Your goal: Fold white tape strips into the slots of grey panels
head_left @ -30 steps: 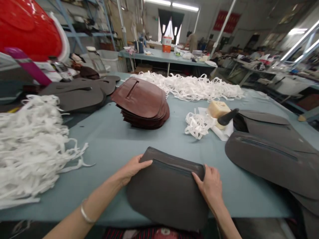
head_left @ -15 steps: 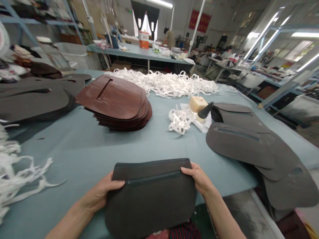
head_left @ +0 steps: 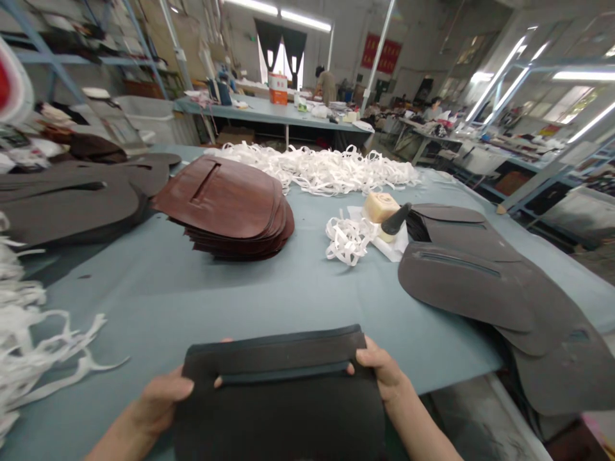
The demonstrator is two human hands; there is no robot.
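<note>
A dark grey leather-like panel (head_left: 283, 419) with a long slot near its folded-looking upper edge is held up at the front edge of the table. My left hand (head_left: 158, 396) grips its left side, thumb on the front face and the other fingers mostly hidden behind. On the right side my right hand (head_left: 385, 370) has hold of the upper corner, thumb in front. A fingertip shows at each end of the slot. The panel's lower part runs out of view.
Brown leather pieces (head_left: 225, 205) lie stacked left of centre. More grey panels (head_left: 471, 282) overlap at the right, others (head_left: 72, 205) at the left. White strips (head_left: 327, 169) heap along the back. A yellowish block (head_left: 380, 207) and a dark cone-shaped object (head_left: 396, 219) sit on white paper.
The panel has come lower and nearer to me, its upper edge now tilted more. Fingertips now show in the slot, and my left thumb has shifted outward to the panel's edge.
</note>
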